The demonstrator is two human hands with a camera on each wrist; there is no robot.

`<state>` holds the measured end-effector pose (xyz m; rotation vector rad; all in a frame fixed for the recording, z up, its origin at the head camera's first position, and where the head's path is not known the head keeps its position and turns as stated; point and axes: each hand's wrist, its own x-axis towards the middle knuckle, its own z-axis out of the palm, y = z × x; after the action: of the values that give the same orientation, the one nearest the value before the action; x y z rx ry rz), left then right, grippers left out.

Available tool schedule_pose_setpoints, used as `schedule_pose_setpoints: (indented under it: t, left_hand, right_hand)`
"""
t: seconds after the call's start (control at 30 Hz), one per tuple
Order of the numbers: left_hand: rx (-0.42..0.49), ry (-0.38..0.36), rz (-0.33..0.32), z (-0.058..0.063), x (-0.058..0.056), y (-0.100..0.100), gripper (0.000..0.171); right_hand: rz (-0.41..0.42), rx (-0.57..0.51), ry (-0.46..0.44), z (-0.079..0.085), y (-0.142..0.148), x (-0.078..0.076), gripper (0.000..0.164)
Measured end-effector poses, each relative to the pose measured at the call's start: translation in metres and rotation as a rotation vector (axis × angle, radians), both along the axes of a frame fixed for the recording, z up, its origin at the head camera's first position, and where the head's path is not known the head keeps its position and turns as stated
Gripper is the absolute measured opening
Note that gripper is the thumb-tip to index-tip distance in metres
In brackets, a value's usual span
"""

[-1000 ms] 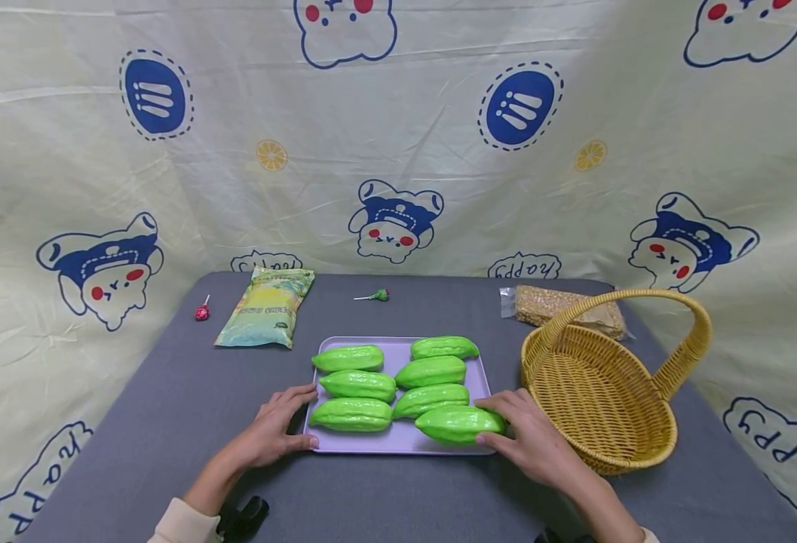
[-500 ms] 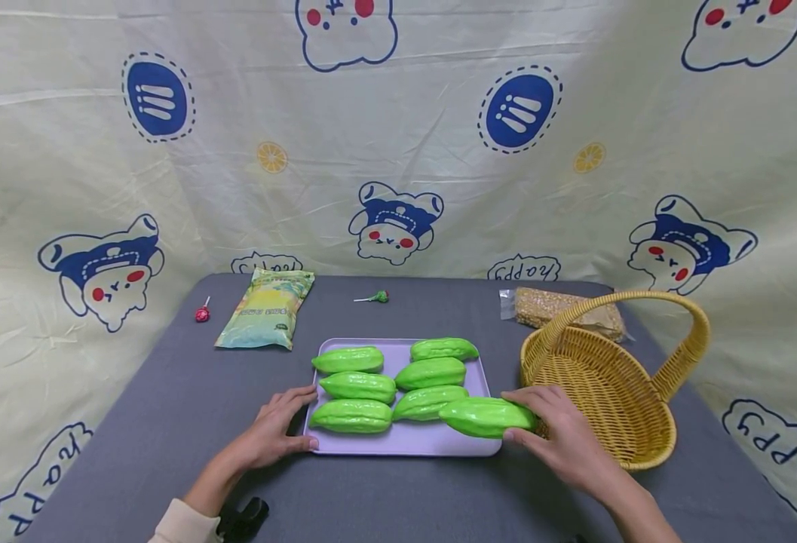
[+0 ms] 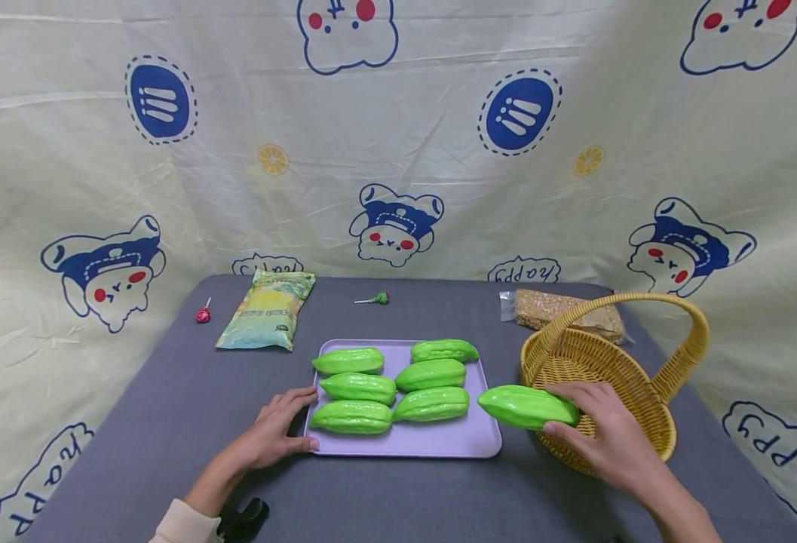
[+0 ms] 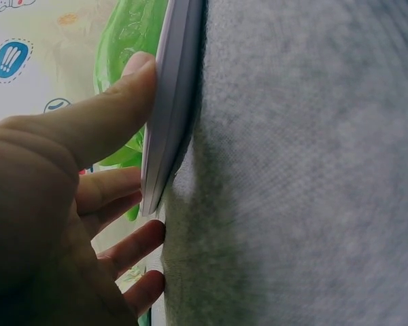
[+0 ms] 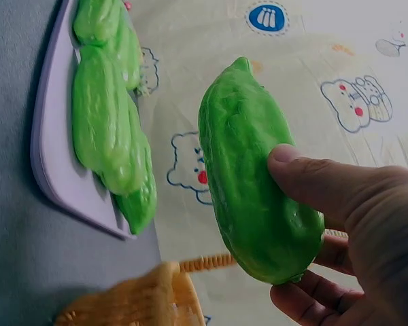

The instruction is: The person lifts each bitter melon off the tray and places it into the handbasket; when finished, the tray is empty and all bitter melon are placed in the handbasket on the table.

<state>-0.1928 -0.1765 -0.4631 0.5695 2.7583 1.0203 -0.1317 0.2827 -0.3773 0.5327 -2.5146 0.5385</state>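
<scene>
Currently, right hand (image 3: 602,434) in a firm grip, thumb on one face and fingers round the other, on a glossy bright-green, ridged, elongated gourd (image 3: 527,407); held by its blunter end, tapered tip aimed left, towards the tray; held up off the desk, between tray and basket, overlapping the basket's near left side as the head view has it.

Left hand (image 3: 272,430) at the tray's left edge; its grip not closed round anything, fingers loosely extended, thumb and fingertips against the rim; pale cuff (image 3: 184,524) and a black wrist device (image 3: 245,519) behind it.

Tray: shallow, pale-lilac, rectangular tray with rounded corners (image 3: 439,441), flat on the dark grey cloth-covered desk (image 3: 398,498); six matching green gourds on it, a left column of three (image 3: 350,387) and a right column of three (image 3: 432,403), all lying crosswise; bare lilac surface at the near right corner.

Right of the tray, a round golden-brown wicker basket with a tall arched handle (image 3: 615,377); just behind it, a clear plastic pack of tan grains (image 3: 554,308), lying flat, partly hidden by the handle.

Far left of the desk, a yellow and pale-green pillow-shaped packet (image 3: 265,311); left of that, a red-wrapped lollipop (image 3: 203,315); behind the tray, a green-wrapped lollipop (image 3: 382,299), stick pointing left; beyond, an off-white backdrop sheet printed with blue cartoon figures (image 3: 398,113).
</scene>
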Motion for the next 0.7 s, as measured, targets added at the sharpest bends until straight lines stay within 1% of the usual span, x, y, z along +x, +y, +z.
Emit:
schedule_pose_setpoints:
  t: [0.23,0.5,0.6,0.7]
  left_hand:
    - [0.007,0.008,-0.009,0.001,0.001,0.000,0.075]
    - [-0.014,0.077,-0.018,0.001,0.002,0.001,0.073]
    - [-0.013,0.077,-0.017,0.001,0.003,0.001,0.072]
    - [-0.013,0.072,-0.016,0.002,0.003,0.000,0.072]
  right_hand:
    - [-0.064,0.014,-0.013,0.003,0.018,0.005,0.047]
    - [-0.169,0.021,-0.141,0.009,0.036,0.006,0.047]
    - [-0.185,0.024,-0.176,0.011,0.042,0.005,0.047]
    - [-0.192,0.024,-0.188,0.011,0.048,0.003,0.047]
